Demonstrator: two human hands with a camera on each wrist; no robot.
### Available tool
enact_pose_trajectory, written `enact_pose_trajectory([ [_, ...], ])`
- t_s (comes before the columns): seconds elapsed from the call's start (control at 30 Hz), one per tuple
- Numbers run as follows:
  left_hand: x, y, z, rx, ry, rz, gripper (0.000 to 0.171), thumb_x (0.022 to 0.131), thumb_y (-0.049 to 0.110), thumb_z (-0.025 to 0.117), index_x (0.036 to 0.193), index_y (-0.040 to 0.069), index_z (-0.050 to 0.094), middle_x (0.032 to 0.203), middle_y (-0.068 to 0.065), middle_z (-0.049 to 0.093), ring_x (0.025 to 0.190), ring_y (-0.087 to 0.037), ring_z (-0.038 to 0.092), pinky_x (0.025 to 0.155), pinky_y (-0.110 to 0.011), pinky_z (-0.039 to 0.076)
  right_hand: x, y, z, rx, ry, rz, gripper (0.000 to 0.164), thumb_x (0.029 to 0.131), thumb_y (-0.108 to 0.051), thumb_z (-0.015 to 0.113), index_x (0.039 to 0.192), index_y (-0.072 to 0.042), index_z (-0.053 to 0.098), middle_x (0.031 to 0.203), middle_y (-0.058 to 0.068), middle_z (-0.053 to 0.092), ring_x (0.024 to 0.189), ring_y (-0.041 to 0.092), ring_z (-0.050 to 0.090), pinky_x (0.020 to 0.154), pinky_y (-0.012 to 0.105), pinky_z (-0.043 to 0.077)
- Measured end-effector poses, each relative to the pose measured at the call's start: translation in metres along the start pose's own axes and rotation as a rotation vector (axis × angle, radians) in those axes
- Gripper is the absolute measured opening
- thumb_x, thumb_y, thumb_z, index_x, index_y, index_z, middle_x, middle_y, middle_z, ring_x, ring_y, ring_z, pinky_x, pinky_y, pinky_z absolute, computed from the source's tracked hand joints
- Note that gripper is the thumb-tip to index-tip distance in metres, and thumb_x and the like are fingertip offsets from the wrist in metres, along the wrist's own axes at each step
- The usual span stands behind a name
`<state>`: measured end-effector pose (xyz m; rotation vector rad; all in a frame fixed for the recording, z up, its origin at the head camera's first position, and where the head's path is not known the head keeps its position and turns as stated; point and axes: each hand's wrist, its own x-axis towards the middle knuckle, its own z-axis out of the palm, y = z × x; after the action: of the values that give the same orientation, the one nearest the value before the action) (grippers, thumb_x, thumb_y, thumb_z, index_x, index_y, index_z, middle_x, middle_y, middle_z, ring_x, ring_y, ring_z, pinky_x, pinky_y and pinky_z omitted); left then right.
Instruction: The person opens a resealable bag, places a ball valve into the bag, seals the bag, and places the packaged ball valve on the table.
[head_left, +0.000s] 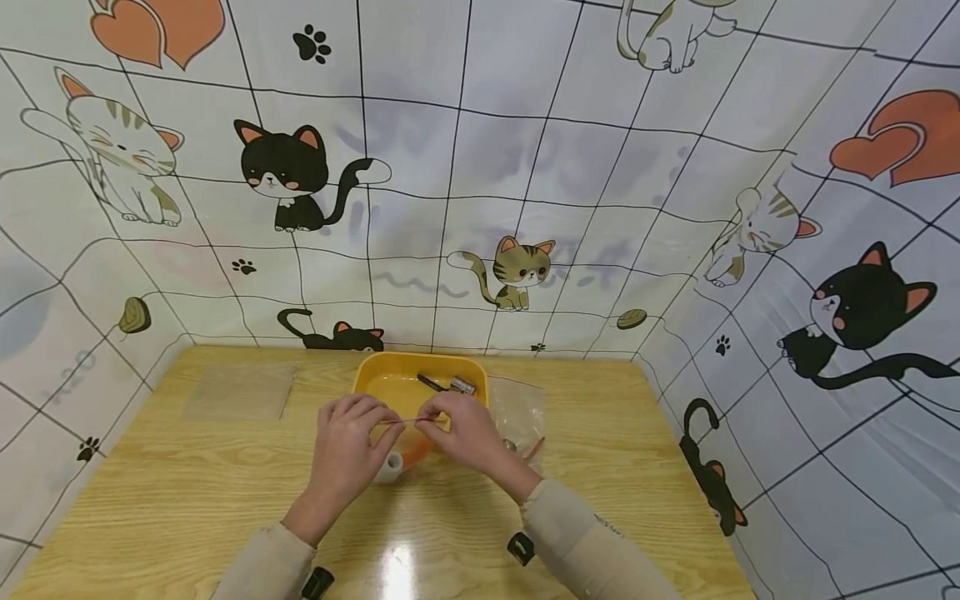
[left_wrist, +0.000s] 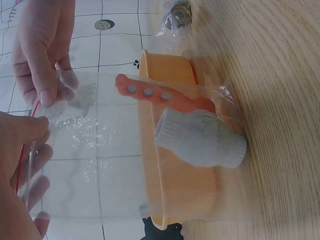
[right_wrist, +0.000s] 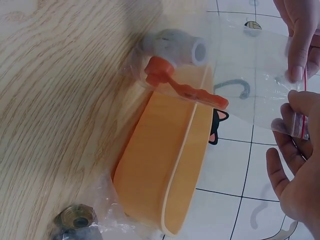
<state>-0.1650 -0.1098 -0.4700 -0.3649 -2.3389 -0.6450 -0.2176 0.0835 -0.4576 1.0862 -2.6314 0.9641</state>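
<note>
A clear zip bag (left_wrist: pixel 95 130) with a red seal line hangs upright between my two hands. The left hand (head_left: pixel 345 442) pinches one part of its top edge between thumb and fingers. Close beside it, the right hand (head_left: pixel 465 429) pinches the same edge further to the right. At the bottom of the bag lie a white plastic valve body (left_wrist: pixel 202 140) and an orange lever handle (right_wrist: pixel 192 92) with a row of holes. The bag's lower end is at the tabletop, in front of the yellow tray (head_left: pixel 420 357). Whether the seal is closed cannot be told.
In the tray lie a dark slim piece (head_left: pixel 431 382) and a metallic cylinder (head_left: pixel 462 385). Right of it sits another clear bag (head_left: pixel 521 404) with a brass fitting (right_wrist: pixel 77 217). A flat translucent sheet or bag (head_left: pixel 240 392) lies at the table's back left, before the cat-print backdrop.
</note>
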Motion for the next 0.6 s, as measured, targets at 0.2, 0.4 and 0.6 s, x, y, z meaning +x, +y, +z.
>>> enact_pose_trajectory([
  [0.2,-0.0001,0.0002,0.0008,-0.007,0.008,0.019,0.011,0.075,0.022,0.084,0.077,0.021,0.073,0.084,0.005,0.071,0.1,-0.025,0.06,0.092,-0.051,0.036,0.0008,-0.0018,-0.0018,0.012,-0.036,0.037,0.014,0.095,-0.031,0.064,0.095,-0.019,0.071,0.092,-0.007,0.07,0.086,0.004,0.062,0.08,0.026,0.053],
  [0.4,0.0007,-0.0003,0.0003,-0.025,0.021,0.037,0.012,0.074,0.019,0.084,0.078,0.02,0.073,0.085,0.003,0.071,0.1,-0.027,0.06,0.092,-0.053,0.035,0.0,0.0006,-0.0056,0.047,-0.06,0.07,0.01,0.094,-0.029,0.064,0.094,-0.021,0.07,0.093,-0.009,0.069,0.086,0.002,0.06,0.08,0.022,0.052],
  [0.6,0.0005,-0.0012,-0.0001,0.01,0.021,0.045,0.013,0.075,0.017,0.084,0.079,0.02,0.072,0.086,0.002,0.07,0.101,-0.027,0.06,0.093,-0.054,0.035,-0.0005,0.002,-0.0059,0.028,-0.039,0.037,0.01,0.095,-0.028,0.064,0.094,-0.02,0.069,0.093,-0.007,0.068,0.086,0.004,0.061,0.079,0.027,0.054],
])
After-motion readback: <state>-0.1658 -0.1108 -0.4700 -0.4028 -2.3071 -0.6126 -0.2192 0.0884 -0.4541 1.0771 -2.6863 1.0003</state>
